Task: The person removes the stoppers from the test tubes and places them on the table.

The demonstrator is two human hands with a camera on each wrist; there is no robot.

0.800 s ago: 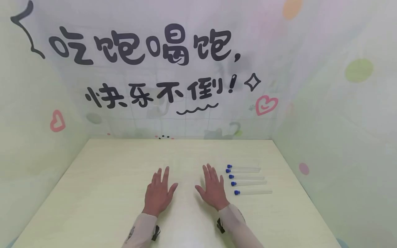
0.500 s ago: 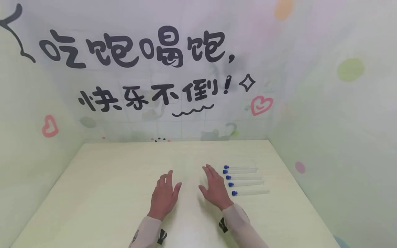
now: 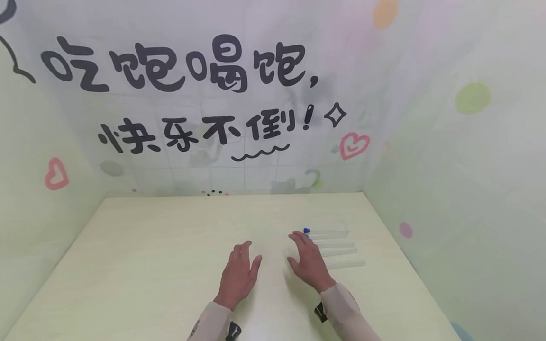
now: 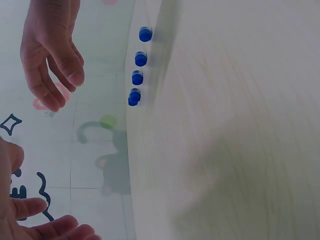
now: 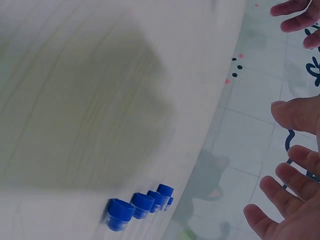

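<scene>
Several clear tubes with blue caps, looking like test tubes [image 3: 345,264], lie in a column on the right side of the table, caps pointing left. My right hand [image 3: 310,261] hovers over their cap ends, fingers loosely bent and holding nothing; in the head view it hides the nearer caps. From the right wrist, the blue caps [image 5: 120,212] appear in a row below the hand's shadow. My left hand [image 3: 239,277] is held above the table left of the right hand, its fingers relaxed around nothing. The left wrist view also shows the caps [image 4: 141,59] lined up.
A pale wood-grain table [image 3: 141,265] spreads under both hands. Behind it hangs a printed backdrop [image 3: 204,109] with dark lettering, and pale panels close off the left and right sides. Dark wrist straps show below both sleeves.
Both hands have moved rightward, the right one now covering part of the tubes. Their fingers have bent from a straighter spread. The head view has turned slightly right.
</scene>
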